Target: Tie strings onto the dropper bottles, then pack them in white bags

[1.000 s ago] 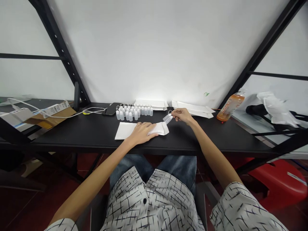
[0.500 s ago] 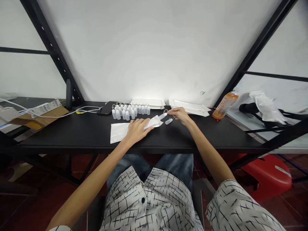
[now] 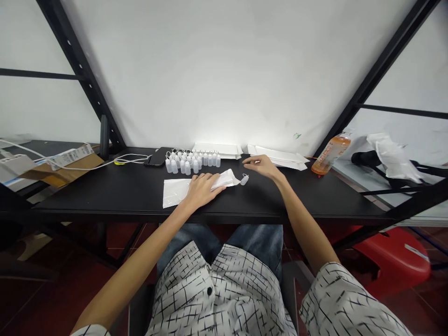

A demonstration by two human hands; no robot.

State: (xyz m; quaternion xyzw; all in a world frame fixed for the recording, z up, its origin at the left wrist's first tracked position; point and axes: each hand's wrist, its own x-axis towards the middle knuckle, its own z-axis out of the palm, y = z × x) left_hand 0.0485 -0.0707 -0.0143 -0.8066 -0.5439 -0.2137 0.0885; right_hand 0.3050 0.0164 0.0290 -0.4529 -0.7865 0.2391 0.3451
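While the left hand [image 3: 202,190] lies flat with fingers spread across a thin, folded white paper sheet [image 3: 178,193], pinning it to the black tabletop [image 3: 105,198] without gripping it, the right hand [image 3: 261,166] is open and empty, its fingers loosely curved, to the far right of the sheet. A small translucent plastic dropper bottle [image 3: 244,179] lies on its side on the tabletop, just beside the sheet's folded right end and near the right hand. Its long axis runs diagonally from near left to far right, though at this size it is hard to tell which way the nozzle points. Round and loose, it could roll away if a finger or the shifting fold nudged it. Lifting the left hand could let the fold spring open. Rows of upright white plastic bottles [image 3: 192,164] stand toward the far edge, beside a black smartphone [image 3: 156,157].
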